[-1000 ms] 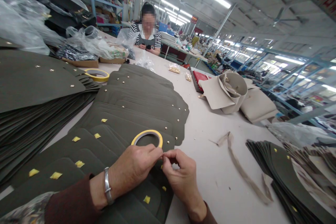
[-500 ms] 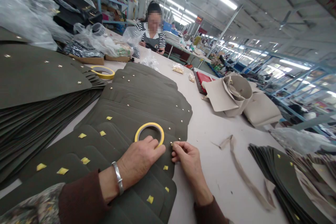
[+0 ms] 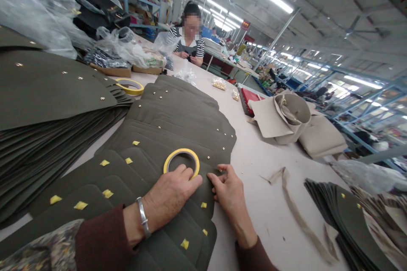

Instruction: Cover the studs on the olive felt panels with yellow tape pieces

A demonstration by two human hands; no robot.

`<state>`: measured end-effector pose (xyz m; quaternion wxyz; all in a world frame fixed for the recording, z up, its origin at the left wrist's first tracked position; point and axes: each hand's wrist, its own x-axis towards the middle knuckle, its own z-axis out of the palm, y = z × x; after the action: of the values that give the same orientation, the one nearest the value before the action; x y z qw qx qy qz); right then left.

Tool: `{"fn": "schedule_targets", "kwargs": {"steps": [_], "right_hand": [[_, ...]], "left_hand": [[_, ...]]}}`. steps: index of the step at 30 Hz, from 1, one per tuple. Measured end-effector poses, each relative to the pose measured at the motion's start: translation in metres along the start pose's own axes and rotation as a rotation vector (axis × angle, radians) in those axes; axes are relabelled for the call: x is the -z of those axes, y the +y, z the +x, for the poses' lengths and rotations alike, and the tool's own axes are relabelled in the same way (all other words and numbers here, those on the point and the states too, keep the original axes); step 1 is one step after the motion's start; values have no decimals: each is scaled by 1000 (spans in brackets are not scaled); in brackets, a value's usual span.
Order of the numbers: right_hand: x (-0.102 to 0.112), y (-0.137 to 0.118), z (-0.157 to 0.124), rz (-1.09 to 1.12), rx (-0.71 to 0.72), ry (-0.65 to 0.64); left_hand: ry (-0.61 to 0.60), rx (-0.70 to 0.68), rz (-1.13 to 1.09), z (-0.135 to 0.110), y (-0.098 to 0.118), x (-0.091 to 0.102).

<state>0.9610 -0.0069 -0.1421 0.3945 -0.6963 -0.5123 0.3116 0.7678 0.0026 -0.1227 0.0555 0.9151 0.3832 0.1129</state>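
Dark green panels (image 3: 178,110) overlap in a fanned row down the table, some bearing small gold studs and others yellow tape pieces (image 3: 107,194). Over them, my left hand (image 3: 174,188) grips the lower edge of a roll of yellow tape (image 3: 182,151), which stands tilted with its hole showing. At the panels' right edge is my right hand (image 3: 232,190), its thumb and forefinger apart. A small stud shows close to that forefinger; I see nothing held between the fingertips.
Another stack of green panels (image 3: 54,89) fans out at left, beside a second tape roll (image 3: 129,86). Beige pieces (image 3: 292,116) and a strap (image 3: 295,211) lie to the right. Small bags of gold parts (image 3: 219,84) sit farther back. A co-worker (image 3: 187,44) sits across the table.
My right thumb and forefinger have parted from a pinch at a stud on the panel edge. My left hand keeps its hold on the tape roll. The view has shifted slightly.
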Motion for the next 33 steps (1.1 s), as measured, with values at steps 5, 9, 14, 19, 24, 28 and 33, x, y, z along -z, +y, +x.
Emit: {"fn": "schedule_targets", "kwargs": {"steps": [5,9,14,19,24,28,33], "right_hand": [[3,9,-9,95,31,-37],[-2,5,-7,-120,187,10],[-1,-4,-1,-304,333,0],[14,-10,-14,-336,311,-231],[15,-15,-21,-278,166,-334],[9,-13,-13,-273,69,-285],[9,-6,-11,-67,135,-167]], "left_hand": [[39,-27,21,-3,0,-2],[56,-33,0,-4,-1,-4],[55,-64,-164,-4,-9,1],[172,-141,-270,-7,-20,0],[295,-179,-320,-8,-23,-6],[315,-161,-303,-8,-24,-8],[278,-90,-235,-11,-23,-10]]}}
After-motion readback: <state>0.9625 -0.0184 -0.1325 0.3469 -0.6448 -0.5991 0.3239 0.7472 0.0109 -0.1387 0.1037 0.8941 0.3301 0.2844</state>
